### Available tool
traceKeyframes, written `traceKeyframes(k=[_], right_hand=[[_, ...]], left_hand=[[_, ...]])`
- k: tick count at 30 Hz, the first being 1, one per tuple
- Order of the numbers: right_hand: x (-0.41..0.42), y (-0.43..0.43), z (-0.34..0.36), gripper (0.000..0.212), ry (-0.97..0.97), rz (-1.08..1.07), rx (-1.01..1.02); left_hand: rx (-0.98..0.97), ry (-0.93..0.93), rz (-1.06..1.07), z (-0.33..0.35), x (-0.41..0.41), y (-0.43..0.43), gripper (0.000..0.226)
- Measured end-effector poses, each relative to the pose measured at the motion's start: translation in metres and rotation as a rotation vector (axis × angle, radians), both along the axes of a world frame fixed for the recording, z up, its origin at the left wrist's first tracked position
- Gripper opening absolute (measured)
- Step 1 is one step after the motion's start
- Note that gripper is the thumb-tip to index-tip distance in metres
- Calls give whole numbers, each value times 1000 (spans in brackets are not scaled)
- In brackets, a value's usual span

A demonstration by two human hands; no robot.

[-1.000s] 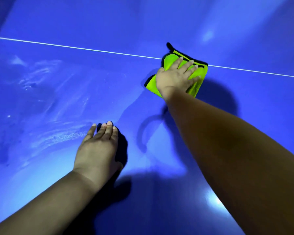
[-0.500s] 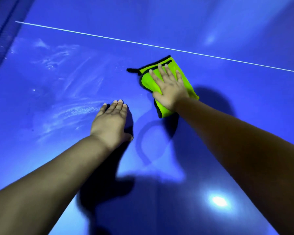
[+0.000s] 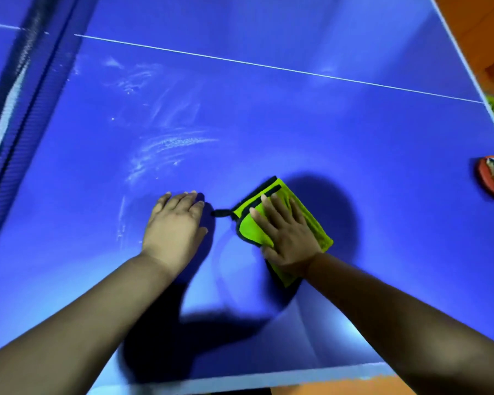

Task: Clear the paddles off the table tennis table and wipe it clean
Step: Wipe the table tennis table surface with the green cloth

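Note:
My right hand (image 3: 286, 235) lies flat, fingers spread, pressing a lime-green cloth (image 3: 250, 228) with black trim onto the blue table tennis table (image 3: 297, 124). The cloth's black loop sticks out to the left. My left hand (image 3: 174, 226) rests palm-down on the bare table just left of the cloth, holding nothing. A red paddle-like object (image 3: 489, 181) with something white on it lies at the right edge, cut off by the frame.
The net (image 3: 15, 95) runs along the left side. White smear marks (image 3: 166, 143) streak the surface beyond my left hand. A white centre line (image 3: 268, 65) crosses the far part. The table's near edge (image 3: 268, 380) and right edge border an orange floor (image 3: 482, 29).
My right hand has dragged the cloth from the white line back toward me and the near edge. The view has pulled back, bringing the net, table edges and red object into sight.

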State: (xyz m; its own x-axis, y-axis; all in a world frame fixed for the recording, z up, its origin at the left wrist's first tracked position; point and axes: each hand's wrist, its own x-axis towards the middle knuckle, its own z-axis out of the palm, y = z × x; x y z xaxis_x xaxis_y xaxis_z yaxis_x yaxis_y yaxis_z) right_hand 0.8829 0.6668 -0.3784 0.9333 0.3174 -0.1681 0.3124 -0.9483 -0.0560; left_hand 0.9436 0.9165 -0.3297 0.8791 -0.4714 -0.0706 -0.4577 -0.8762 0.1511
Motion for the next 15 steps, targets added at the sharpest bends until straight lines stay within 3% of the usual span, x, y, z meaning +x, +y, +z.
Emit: traceKeyframes(k=[8, 15], right_hand=[[-133, 63, 13, 88, 53, -246, -10], [-168, 132, 15, 81, 74, -720, -11]], left_hand=[[6, 38, -11, 21, -65, 69, 48], [-5, 75, 36, 19, -83, 112, 50]])
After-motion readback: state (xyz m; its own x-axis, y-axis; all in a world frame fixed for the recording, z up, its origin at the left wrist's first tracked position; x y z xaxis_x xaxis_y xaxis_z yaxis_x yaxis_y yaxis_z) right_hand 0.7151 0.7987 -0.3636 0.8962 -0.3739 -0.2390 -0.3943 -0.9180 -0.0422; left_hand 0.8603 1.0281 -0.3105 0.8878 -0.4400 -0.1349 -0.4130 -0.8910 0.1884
